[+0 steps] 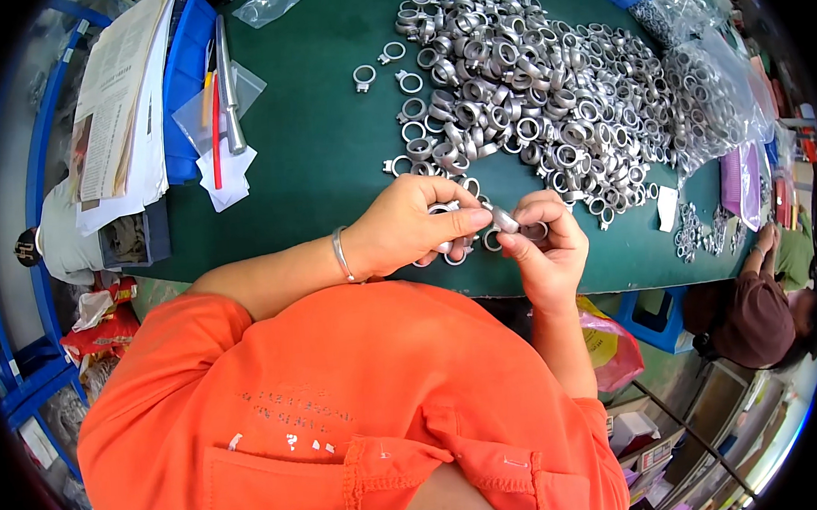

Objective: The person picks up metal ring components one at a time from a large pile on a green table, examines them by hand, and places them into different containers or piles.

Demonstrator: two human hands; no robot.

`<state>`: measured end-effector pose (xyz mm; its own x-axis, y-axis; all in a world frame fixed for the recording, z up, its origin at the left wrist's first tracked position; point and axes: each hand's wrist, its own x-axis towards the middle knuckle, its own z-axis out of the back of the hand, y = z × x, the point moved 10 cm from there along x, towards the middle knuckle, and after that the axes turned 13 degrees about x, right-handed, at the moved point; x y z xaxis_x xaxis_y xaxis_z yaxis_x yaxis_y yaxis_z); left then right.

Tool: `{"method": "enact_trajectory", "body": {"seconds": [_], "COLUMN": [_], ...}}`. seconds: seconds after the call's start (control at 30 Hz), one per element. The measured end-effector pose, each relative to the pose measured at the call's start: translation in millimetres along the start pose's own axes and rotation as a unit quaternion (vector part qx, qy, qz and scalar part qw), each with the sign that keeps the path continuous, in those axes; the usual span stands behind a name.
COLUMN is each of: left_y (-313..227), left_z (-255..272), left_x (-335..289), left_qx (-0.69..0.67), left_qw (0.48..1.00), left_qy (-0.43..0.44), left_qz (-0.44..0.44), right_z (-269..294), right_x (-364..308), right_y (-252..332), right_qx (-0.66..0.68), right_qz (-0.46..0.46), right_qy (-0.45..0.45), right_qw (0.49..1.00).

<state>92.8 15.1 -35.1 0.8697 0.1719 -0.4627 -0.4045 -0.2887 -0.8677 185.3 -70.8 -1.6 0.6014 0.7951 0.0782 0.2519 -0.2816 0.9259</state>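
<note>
Both hands meet over the near edge of a green tabletop (299,104). My right hand (552,252) pinches a grey metal ring (504,219) between thumb and fingertips. From the other side, the thumb and forefinger of my left hand (416,219) reach that ring's edge. More rings (441,209) show at my left hand's curled fingers; whether they are held or lie on the table beneath, I cannot tell. Just beyond my hands spreads a big heap of similar metal rings (510,74), each with a small lug on its band. A few rings (364,78) lie apart at its left.
At the left stand a blue tray (183,101) and papers (123,94); a metal rod (228,89) and a red pen (216,136) lie beside them. Clear plastic bags of rings (710,101) sit at the right. Another person (754,325) is at the far right.
</note>
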Motion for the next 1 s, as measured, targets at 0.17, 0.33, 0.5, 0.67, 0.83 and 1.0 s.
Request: {"method": "enact_trajectory", "body": {"seconds": [0.17,0.33,0.5,0.67,0.83,1.0], "left_y": [0,-10,-29,-46,-25,-23], "left_z": [2,-3,3,1,24,30], "left_x": [-1,-4,-6,-15,-10,-9], "left_qx": [-0.037,0.009,0.095,0.231,0.072,0.051], "left_qw": [0.999,0.999,0.975,0.916,0.98,0.983], "left_qy": [0.001,0.013,-0.031,-0.071,-0.132,-0.131], "left_qz": [-0.009,-0.035,-0.199,-0.32,-0.131,-0.12], "right_z": [-21,-38,6,-4,-5,38], "right_x": [-2,-7,-2,-5,7,5], "right_y": [20,34,-15,-44,-16,-31], "right_qx": [-0.186,-0.313,-0.061,0.132,0.391,-0.117], "right_qz": [0.135,0.243,-0.057,-0.21,-0.059,-0.168], "right_qy": [0.071,0.099,-0.065,-0.005,0.05,-0.082], "right_qw": [0.971,0.913,0.994,0.969,0.917,0.975]}}
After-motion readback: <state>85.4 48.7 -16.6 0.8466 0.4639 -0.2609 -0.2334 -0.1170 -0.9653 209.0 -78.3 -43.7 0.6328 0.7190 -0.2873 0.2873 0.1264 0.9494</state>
